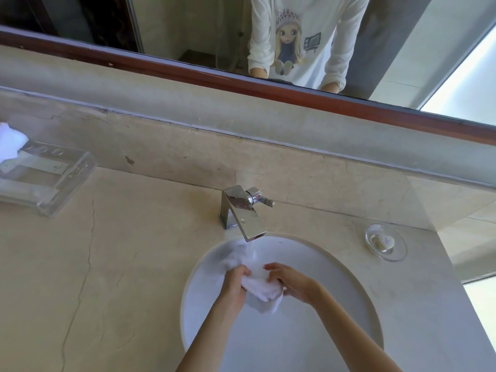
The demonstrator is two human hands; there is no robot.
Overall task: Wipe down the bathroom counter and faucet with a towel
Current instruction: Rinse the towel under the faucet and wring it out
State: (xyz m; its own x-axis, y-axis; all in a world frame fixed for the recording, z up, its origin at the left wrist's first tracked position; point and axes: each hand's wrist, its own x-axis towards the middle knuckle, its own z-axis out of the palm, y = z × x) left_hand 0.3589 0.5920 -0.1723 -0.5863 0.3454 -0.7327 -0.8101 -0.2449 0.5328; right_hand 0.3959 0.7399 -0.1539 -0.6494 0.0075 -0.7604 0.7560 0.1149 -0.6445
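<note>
Both hands hold the soft white cloth towel (257, 284) tight. Left hand (236, 284) has its grip curled round one end, and right hand (288, 283) pinches the other end. It sits bunched up over the round white sink (335, 277), right under the shiny square metal faucet (241, 213), where water runs down. I think the towel is being made wet before wiping. To do it well, get it wet all through, then squeeze hard over the sink so it does not drip on the pale stone surface (120, 264). A clear glass soap dish (386, 241) sits near the right edge.
</note>
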